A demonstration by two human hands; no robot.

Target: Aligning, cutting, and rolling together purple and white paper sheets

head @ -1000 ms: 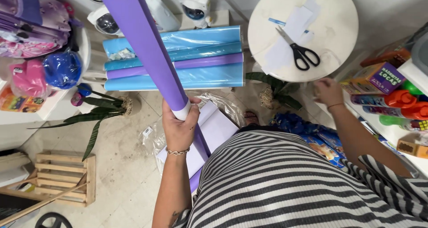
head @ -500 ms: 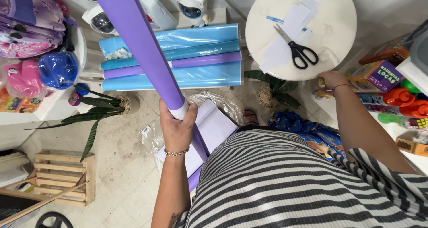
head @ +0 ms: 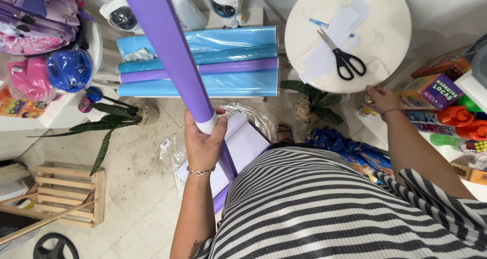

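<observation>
Handling of a long purple paper roll (head: 165,51) is the work in hand, and it looks to be at the holding stage. The left hand (head: 204,142) is closed around the roll's lower end, where a white core shows, well to the left of the round white table (head: 390,26) and nearer the person. The roll rises steeply from that fist and leans up and away, crossing in front of a stack of blue and purple rolls (head: 213,61) lying left of the table. Pale purple sheets (head: 248,145) in clear wrapping lie on the floor below the fist.

The left forearm comes up almost straight from the body, wrist level, thumb wrapped over the core. The right arm stretches out to the side, and the right hand (head: 381,98) rests just under the table's near edge, beside a colourful box (head: 431,90). Its fingers are curled, but I cannot tell whether they hold anything.

Black-handled scissors (head: 345,61) and white paper pieces (head: 329,41) lie on the tabletop, untouched.

With one hand gripping so long a roll at its very end, any shift would, I judge, need a firm grip or the other hand's support.
</observation>
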